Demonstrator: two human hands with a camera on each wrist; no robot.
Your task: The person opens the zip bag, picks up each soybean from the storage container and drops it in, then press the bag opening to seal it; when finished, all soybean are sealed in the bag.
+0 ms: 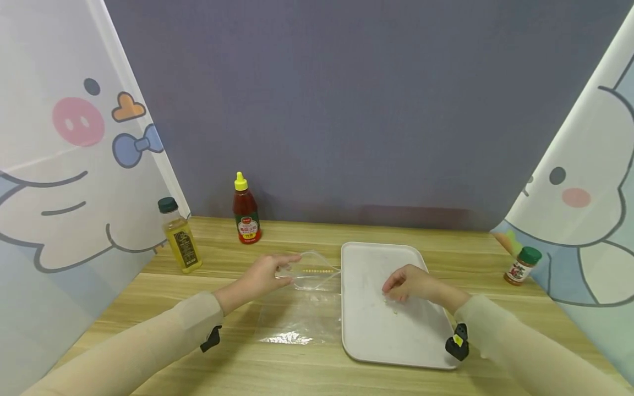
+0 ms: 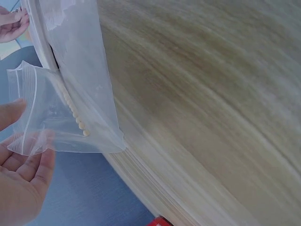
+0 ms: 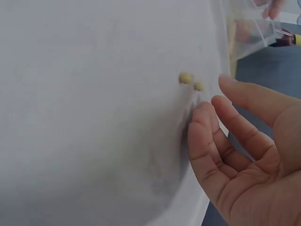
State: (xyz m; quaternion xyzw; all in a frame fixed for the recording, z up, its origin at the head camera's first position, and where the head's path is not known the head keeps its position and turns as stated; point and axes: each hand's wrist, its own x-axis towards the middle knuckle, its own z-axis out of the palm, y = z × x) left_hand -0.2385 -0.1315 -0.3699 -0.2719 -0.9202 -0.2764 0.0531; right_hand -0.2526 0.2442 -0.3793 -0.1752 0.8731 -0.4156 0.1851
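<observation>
My left hand (image 1: 261, 281) holds the mouth of a clear plastic zip bag (image 1: 302, 316) between thumb and fingers, keeping it spread. Inside the bag, a row of small round yellow beans, probably soybeans (image 2: 74, 113), lies along a fold. To the right, my right hand (image 1: 410, 283) hovers low over a white rectangular tray (image 1: 366, 341). Its thumb and bent fingers stand slightly apart in the right wrist view, and nothing shows between them. Two loose yellow beans (image 3: 186, 77) lie on the tray just beyond the fingertips.
An oil bottle (image 1: 183, 242) with a dark green cap stands at the back left, near a red sauce bottle (image 1: 246, 217) with a yellow tip. At the far right is a small green-capped spice jar (image 1: 520, 269). A grey panel (image 1: 317, 110) closes the table's back.
</observation>
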